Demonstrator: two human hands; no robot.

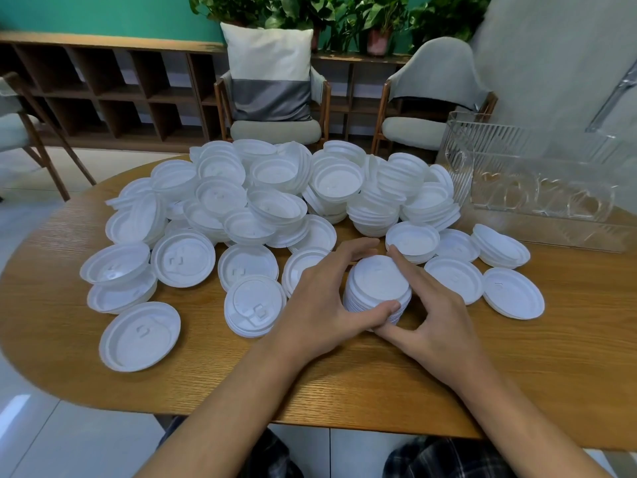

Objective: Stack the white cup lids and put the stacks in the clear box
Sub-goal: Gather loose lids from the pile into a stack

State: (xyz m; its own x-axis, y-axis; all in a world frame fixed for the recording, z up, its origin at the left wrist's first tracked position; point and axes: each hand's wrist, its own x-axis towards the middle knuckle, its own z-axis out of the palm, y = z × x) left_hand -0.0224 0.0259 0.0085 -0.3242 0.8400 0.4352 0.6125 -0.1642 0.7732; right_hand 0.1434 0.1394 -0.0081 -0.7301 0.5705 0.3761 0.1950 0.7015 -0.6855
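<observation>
Mid-stacking from what I see: one stack of lids point(377, 288) stands on the table point(344, 381), front centre, and both hands are on it. Left hand point(324, 305) wraps it, fingers curled over the far side, thumb on the near edge. Right hand point(431, 312) pinches the other side, index finger up along the wall, thumb low at the base, touching the left thumb. My read is they're squaring the stack, not lifting yet, since the base looks to be sitting on the wood. The clear box point(537, 188) is at the far right of the table, open at the top, and I see no lids through its ribbed walls. The next move calls for a firm two-sided squeeze, a lift over the loose lids point(275, 201) lying between, then lowering in upright. Thin nested plastic, so I judge it will splay if tilted. Most of the job remains, with a big heap unsorted and several short stacks in it. Surface is oval, wood-grain. In the room there's a chair point(275, 131) with a white-and-grey cushion point(269, 70) behind, a second chair point(437, 74) next to it, a cubby shelf point(113, 88), plants point(344, 12), a teal wall and a pale tiled floor point(41, 426).
</observation>
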